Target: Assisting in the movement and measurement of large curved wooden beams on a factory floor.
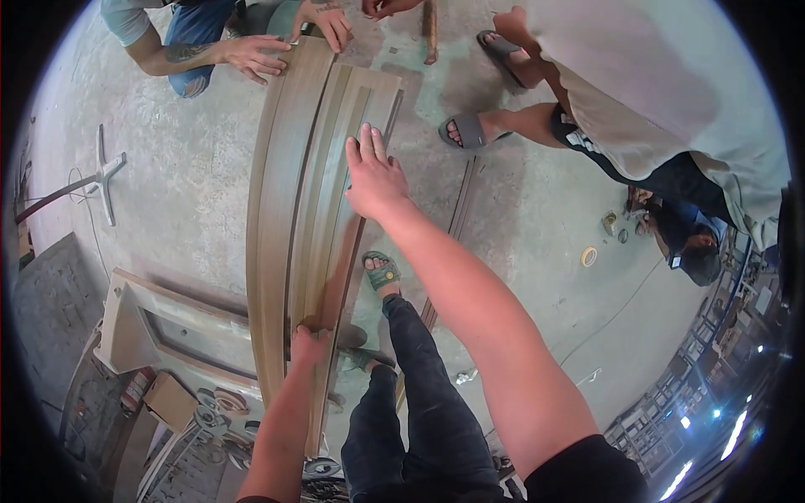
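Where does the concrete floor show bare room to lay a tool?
Bare concrete floor shows between the star-shaped metal base and the wooden boards, and between the dark strip and the tape roll. It is crowded at lower left, around the wooden frame and cardboard box, and at the boards' far end, by a co-worker's hands.

Boards [277, 193] stretch away side by side at centre; a frame [127, 339] sits to their left, a tape roll [589, 256] on the floor [537, 277] to their right.
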{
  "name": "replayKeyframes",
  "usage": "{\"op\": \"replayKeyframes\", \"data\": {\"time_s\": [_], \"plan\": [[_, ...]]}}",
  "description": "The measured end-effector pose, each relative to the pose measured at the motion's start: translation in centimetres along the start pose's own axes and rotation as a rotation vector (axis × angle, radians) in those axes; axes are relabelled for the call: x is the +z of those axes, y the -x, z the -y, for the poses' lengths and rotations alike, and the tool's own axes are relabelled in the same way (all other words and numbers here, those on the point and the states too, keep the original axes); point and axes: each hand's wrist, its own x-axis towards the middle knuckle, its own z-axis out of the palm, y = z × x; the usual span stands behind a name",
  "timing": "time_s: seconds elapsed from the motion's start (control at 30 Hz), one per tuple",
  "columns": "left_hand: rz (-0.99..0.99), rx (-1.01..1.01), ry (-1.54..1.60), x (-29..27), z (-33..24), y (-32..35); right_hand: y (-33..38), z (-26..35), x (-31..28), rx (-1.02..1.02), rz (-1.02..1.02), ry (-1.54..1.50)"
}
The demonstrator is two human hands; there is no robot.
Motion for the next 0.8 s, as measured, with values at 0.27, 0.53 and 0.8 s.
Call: {"op": "replayKeyframes", "data": {"time_s": [0.27, 0.53, 0.8], "plan": [[-0.037, 0.012, 0.087, -0.7, -0.8, 1.1, 0.4, 0.3, -1.2, -0.013, 0.065, 0.036], [-0.062, 0.003, 0.135, -1.4, -1.4, 2.0, 0.4, 1.0, -1.7, -0.020, 0.118, 0.067], [-0.082, -0.013, 0.226, -0.8, -0.4, 2.1, 0.2, 1.6, -1.7, -0.010, 0.116, 0.125]]}}
